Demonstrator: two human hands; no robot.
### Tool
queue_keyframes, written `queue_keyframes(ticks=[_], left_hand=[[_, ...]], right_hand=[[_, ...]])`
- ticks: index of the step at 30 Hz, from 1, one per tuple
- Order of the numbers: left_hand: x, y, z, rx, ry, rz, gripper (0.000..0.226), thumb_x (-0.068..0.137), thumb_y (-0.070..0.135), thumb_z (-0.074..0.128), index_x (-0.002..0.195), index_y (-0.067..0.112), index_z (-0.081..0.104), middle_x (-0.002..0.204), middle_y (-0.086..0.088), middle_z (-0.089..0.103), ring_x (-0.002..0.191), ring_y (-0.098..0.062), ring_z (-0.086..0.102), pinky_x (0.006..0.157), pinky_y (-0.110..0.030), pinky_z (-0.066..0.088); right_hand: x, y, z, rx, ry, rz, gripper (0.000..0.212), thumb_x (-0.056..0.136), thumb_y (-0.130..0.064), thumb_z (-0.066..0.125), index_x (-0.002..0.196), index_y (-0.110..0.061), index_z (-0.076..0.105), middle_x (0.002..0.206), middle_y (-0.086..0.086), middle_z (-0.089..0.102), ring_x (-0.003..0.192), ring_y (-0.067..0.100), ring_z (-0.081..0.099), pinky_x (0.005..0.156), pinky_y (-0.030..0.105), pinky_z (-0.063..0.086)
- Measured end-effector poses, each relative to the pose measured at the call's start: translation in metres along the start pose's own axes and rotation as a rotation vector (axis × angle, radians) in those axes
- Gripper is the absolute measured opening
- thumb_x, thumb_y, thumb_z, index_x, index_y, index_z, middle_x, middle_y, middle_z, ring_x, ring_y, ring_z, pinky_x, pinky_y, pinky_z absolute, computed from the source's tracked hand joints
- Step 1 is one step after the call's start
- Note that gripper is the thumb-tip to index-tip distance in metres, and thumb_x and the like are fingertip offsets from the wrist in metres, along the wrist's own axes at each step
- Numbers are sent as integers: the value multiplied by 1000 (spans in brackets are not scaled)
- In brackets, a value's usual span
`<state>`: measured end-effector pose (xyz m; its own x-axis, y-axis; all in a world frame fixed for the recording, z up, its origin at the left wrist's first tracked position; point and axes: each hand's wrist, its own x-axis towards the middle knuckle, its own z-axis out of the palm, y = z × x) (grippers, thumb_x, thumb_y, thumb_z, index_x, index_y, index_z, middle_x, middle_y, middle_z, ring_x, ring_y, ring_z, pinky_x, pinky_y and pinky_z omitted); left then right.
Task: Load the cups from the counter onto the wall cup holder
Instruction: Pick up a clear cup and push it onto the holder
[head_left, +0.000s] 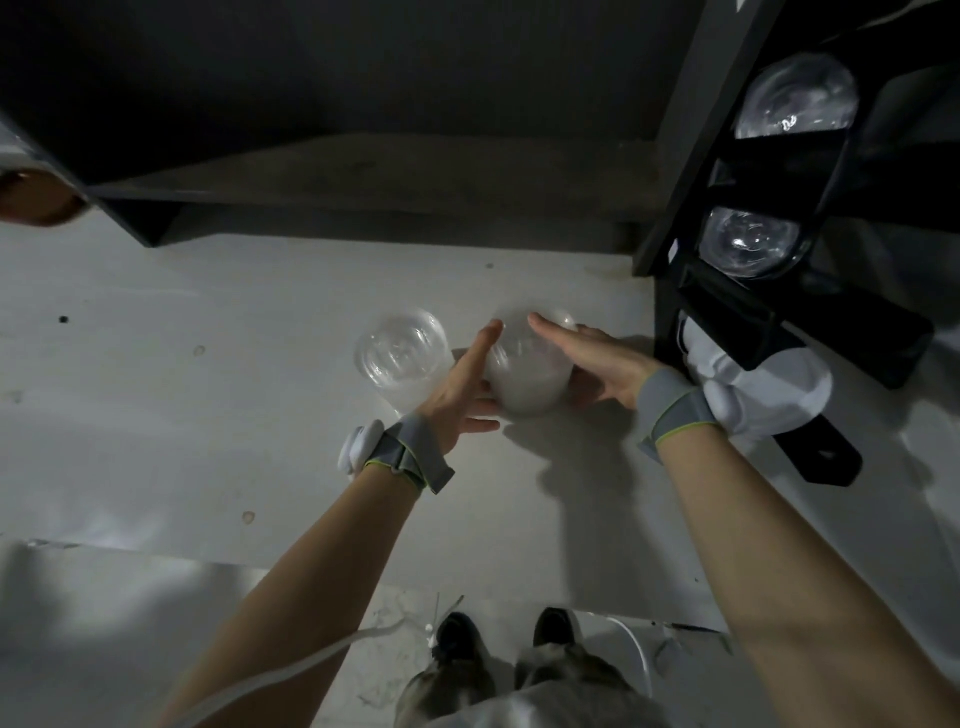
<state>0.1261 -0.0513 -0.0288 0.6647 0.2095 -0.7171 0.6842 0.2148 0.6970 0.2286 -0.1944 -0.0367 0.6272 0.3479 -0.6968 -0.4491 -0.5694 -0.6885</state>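
A stack of clear plastic cups (524, 371) stands on the pale counter (208, 415). My left hand (465, 384) presses its left side and my right hand (597, 364) its right side, fingers stretched along it. A second clear cup stack (402, 356) stands just left of my left hand, untouched. The black wall cup holder (769, 312) hangs at the right, with clear cups in its upper slot (797, 98) and middle slot (748, 241), and white cups (758, 387) poking out lower down.
A dark shelf (363, 171) overhangs the back of the counter. A brown round object (36, 200) sits at the far left edge. The counter's front edge runs below my forearms, with the floor and my shoes beneath.
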Motion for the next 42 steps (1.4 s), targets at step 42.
queue_keyframes(ticks=[42], left_hand=[[-167,82,116,291,-391,785,100,67,78,69,148,26,45,140,6,62,130,-13,56,112,-42,42]], right_hand=[[-283,-1,-107,85,444,-680,45,83,-57,71,113,-25,78,105,-6,82,103,9,76,103,37,52]])
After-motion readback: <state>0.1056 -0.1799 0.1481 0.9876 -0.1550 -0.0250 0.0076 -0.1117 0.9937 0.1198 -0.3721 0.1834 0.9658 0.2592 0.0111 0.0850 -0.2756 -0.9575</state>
